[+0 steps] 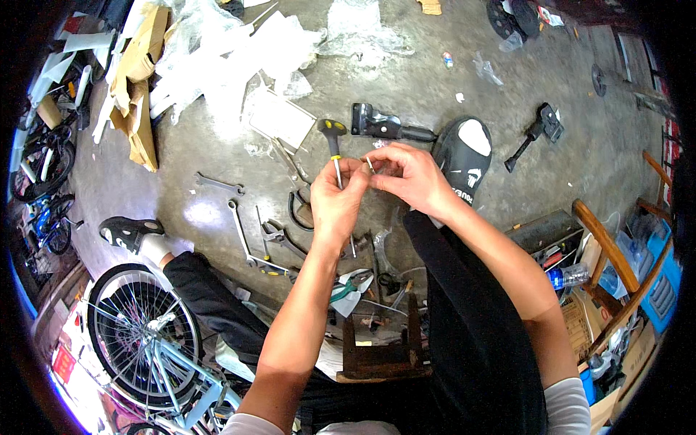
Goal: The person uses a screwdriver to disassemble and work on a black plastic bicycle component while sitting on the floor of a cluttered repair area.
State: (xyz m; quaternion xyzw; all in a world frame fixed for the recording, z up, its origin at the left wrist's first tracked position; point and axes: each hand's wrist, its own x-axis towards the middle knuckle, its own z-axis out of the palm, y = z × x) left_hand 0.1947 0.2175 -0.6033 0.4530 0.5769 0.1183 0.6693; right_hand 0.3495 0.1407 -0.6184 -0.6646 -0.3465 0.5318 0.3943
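My left hand [336, 201] is closed around a screwdriver [333, 129], its black and yellow handle pointing away from me and its shaft running down past the palm. The fingertips of my right hand [413, 175] meet the left ones and pinch a small, thin metal piece [370, 166], too small to name. Beyond my hands lies a black part with a blocky head and a short leg [388, 125], near my right shoe [464, 156]. A similar black part [535, 135] is on the floor farther right.
Left of my hands lie an open-ended wrench [220, 184], a combination wrench [238, 225] and an adjustable wrench [279, 235]. Pliers [350, 286] rest nearer me. Plastic wrapping [210, 61] and cardboard [138, 101] spread at far left. A bicycle wheel [145, 335] stands lower left, a wooden frame [607, 246] at right.
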